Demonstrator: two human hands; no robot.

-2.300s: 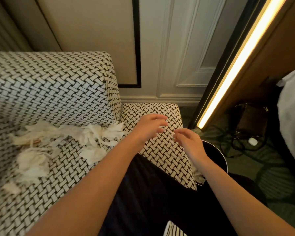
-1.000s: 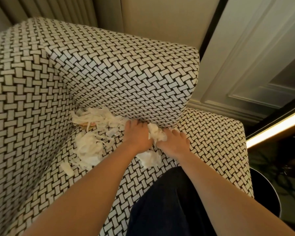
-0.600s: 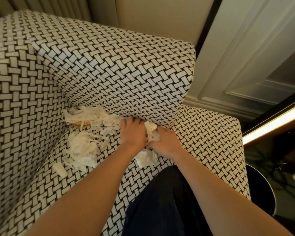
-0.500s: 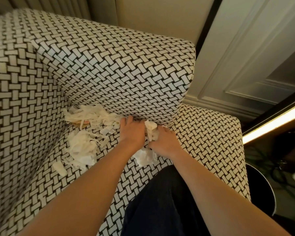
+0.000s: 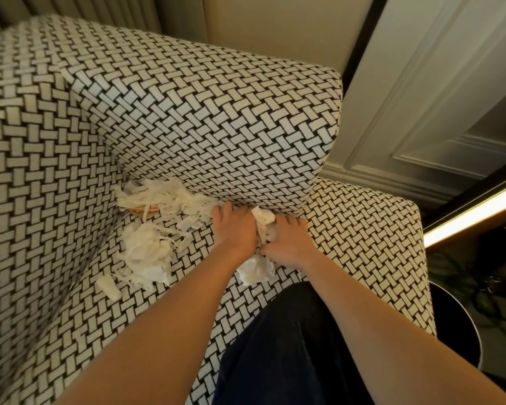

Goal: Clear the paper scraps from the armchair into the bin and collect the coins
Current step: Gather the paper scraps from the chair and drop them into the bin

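Observation:
On the black-and-white woven armchair (image 5: 70,331), white paper scraps (image 5: 146,249) lie heaped on the seat, with more shreds (image 5: 164,197) along the crease under the armrest. My left hand (image 5: 234,229) lies palm down at that crease, its fingers pushing a wad of paper scraps (image 5: 263,219) against my right hand (image 5: 289,239). The right hand's fingers curl down round the wad. Crumpled paper (image 5: 256,270) sticks out below both wrists. A lone scrap (image 5: 108,286) lies nearer the front. Something tan (image 5: 143,211) peeks from under the shreds. No coin shows plainly.
A black round bin (image 5: 453,325) stands on the floor right of the chair. The padded armrest (image 5: 216,112) rises just behind my hands. A panelled white wall (image 5: 421,97) and a lit strip (image 5: 473,217) are at the right. My dark trouser leg (image 5: 289,346) rests against the seat.
My hands went from hovering over the chair's right side to the seat crease and closed in on a wad of scraps. In the last half second they barely moved.

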